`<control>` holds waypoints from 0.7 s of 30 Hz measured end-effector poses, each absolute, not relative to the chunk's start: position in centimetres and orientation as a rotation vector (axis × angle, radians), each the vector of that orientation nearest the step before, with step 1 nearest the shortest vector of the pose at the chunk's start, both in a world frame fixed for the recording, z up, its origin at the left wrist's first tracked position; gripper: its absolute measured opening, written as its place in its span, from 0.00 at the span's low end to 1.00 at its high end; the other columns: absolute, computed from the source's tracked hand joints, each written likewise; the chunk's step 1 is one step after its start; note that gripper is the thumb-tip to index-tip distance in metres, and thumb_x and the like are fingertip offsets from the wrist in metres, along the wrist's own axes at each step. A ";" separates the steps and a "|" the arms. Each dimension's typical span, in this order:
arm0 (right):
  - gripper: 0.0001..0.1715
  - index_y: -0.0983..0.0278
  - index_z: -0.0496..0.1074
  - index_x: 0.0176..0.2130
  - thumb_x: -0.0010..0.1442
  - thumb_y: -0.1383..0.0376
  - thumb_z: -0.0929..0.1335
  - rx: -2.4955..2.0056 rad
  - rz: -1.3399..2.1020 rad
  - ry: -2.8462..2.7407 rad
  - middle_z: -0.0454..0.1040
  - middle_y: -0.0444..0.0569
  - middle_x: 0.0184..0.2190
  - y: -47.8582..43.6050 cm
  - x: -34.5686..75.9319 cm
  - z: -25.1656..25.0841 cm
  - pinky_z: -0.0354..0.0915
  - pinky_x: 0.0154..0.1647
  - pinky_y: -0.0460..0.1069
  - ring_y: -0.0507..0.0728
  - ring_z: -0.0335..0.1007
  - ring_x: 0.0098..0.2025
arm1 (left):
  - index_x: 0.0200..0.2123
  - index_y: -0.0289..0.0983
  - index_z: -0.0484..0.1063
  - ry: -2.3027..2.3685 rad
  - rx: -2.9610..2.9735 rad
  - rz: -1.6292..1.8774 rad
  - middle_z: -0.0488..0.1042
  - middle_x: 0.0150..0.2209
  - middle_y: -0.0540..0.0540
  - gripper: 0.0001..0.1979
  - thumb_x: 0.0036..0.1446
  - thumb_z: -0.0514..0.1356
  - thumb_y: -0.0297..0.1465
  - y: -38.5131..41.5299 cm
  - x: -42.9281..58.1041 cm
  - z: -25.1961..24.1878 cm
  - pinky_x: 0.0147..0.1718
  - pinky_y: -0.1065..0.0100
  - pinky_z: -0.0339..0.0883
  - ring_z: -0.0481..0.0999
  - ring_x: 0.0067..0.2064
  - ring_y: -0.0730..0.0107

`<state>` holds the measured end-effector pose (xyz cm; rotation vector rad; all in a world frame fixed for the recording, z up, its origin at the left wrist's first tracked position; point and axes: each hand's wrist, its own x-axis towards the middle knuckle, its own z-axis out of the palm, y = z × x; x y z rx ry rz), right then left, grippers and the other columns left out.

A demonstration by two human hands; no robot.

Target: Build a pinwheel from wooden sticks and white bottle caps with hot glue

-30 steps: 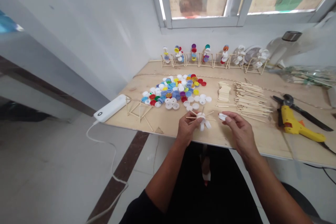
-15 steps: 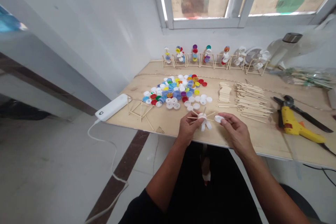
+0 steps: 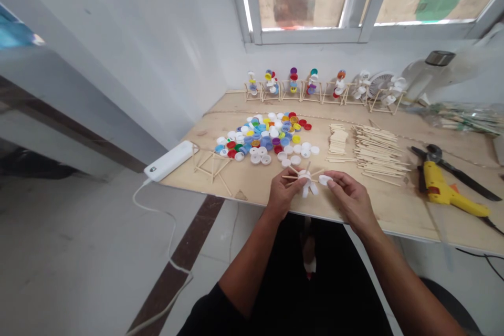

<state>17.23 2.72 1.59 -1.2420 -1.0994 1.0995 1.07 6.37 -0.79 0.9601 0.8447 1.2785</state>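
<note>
My left hand (image 3: 282,194) pinches a small wheel (image 3: 304,176) built of white bottle caps with wooden sticks poking out around it. Two white caps hang at the wheel's lower side. Between the fingers and thumb of my right hand (image 3: 352,197) is a white bottle cap (image 3: 325,180), held close to the wheel's right side by a stick end; I cannot tell whether they touch. Beyond my hands lies a pile of coloured bottle caps (image 3: 268,139), with several white ones at its near edge.
Wooden sticks (image 3: 380,152) and shorter pieces (image 3: 337,139) lie right of the caps. A yellow glue gun (image 3: 441,186) and black-handled pliers (image 3: 464,173) are at the right. A stick frame (image 3: 208,165) and white power strip (image 3: 169,161) sit left. Finished cap wheels (image 3: 293,84) line the back.
My right hand has brought the white cap slightly left, closer to the wheel. My left hand keeps its hold on the wheel, almost still. The whole view has shifted a little.
</note>
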 end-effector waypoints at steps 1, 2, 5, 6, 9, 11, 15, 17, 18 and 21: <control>0.17 0.60 0.74 0.41 0.53 0.55 0.71 -1.239 1.099 -1.103 0.78 0.47 0.39 2.7 17.2 1.6 0.65 0.45 0.50 0.55 0.72 0.41 | 0.33 0.35 0.75 0.851 0.958 1.278 0.75 0.28 0.50 0.17 0.41 0.70 0.38 6.4 1.1 -0.7 0.31 0.72 0.66 0.73 0.29 0.72; 0.17 0.60 0.74 0.41 0.53 0.55 0.71 -1.239 1.095 -1.106 0.78 0.47 0.39 2.7 17.2 1.6 0.65 0.45 0.50 0.55 0.72 0.42 | 0.33 0.35 0.75 0.855 0.956 1.277 0.75 0.28 0.50 0.17 0.41 0.70 0.38 6.4 1.1 -0.7 0.31 0.71 0.66 0.74 0.29 0.72; 0.17 0.61 0.74 0.41 0.53 0.55 0.71 -1.245 1.088 -1.115 0.78 0.48 0.39 2.8 17.2 1.5 0.65 0.45 0.50 0.56 0.72 0.42 | 0.34 0.35 0.74 0.851 0.954 1.276 0.76 0.28 0.50 0.17 0.41 0.70 0.37 6.3 1.1 -0.7 0.31 0.72 0.65 0.73 0.30 0.72; 0.17 0.60 0.74 0.41 0.53 0.55 0.71 -1.243 1.087 -1.117 0.78 0.48 0.39 2.8 17.2 1.5 0.65 0.45 0.50 0.56 0.72 0.42 | 0.34 0.35 0.74 0.845 0.954 1.277 0.75 0.28 0.51 0.16 0.42 0.70 0.37 6.3 1.1 -0.8 0.31 0.72 0.65 0.73 0.30 0.72; 0.17 0.60 0.74 0.41 0.53 0.55 0.71 -1.236 1.092 -1.124 0.78 0.47 0.39 2.8 17.3 1.4 0.65 0.45 0.50 0.55 0.72 0.41 | 0.34 0.36 0.74 0.823 0.956 1.279 0.75 0.28 0.51 0.15 0.42 0.69 0.36 6.3 1.1 -0.9 0.32 0.72 0.65 0.73 0.30 0.73; 0.17 0.60 0.74 0.42 0.53 0.55 0.71 -1.241 1.090 -1.129 0.78 0.47 0.39 2.8 17.3 1.4 0.65 0.44 0.50 0.56 0.72 0.41 | 0.34 0.36 0.74 0.826 0.953 1.279 0.75 0.29 0.50 0.16 0.42 0.70 0.36 6.4 1.1 -1.0 0.32 0.72 0.66 0.73 0.30 0.72; 0.18 0.60 0.74 0.41 0.52 0.55 0.71 -1.236 1.097 -1.123 0.78 0.48 0.39 2.9 17.3 1.3 0.65 0.46 0.51 0.56 0.72 0.42 | 0.34 0.36 0.74 0.841 0.962 1.276 0.75 0.29 0.50 0.16 0.42 0.69 0.37 6.4 1.1 -1.0 0.32 0.72 0.66 0.73 0.30 0.72; 0.17 0.60 0.74 0.41 0.53 0.55 0.71 -1.231 1.105 -1.121 0.78 0.47 0.39 2.9 17.3 1.4 0.64 0.46 0.50 0.55 0.72 0.42 | 0.34 0.36 0.75 0.846 0.971 1.278 0.75 0.29 0.51 0.15 0.42 0.69 0.37 6.4 1.1 -1.0 0.32 0.72 0.66 0.73 0.30 0.73; 0.17 0.60 0.74 0.41 0.53 0.55 0.71 -1.231 1.108 -1.120 0.78 0.47 0.39 2.9 17.2 1.4 0.64 0.46 0.50 0.55 0.72 0.42 | 0.34 0.36 0.75 0.854 0.975 1.279 0.75 0.29 0.51 0.15 0.42 0.69 0.37 6.4 1.1 -0.9 0.32 0.72 0.66 0.73 0.30 0.73; 0.16 0.60 0.74 0.41 0.53 0.56 0.71 -1.232 1.110 -1.125 0.78 0.47 0.39 2.9 17.2 1.4 0.64 0.45 0.49 0.55 0.72 0.42 | 0.34 0.36 0.75 0.875 0.979 1.277 0.76 0.29 0.50 0.16 0.42 0.69 0.38 6.3 1.1 -0.9 0.32 0.71 0.66 0.74 0.30 0.72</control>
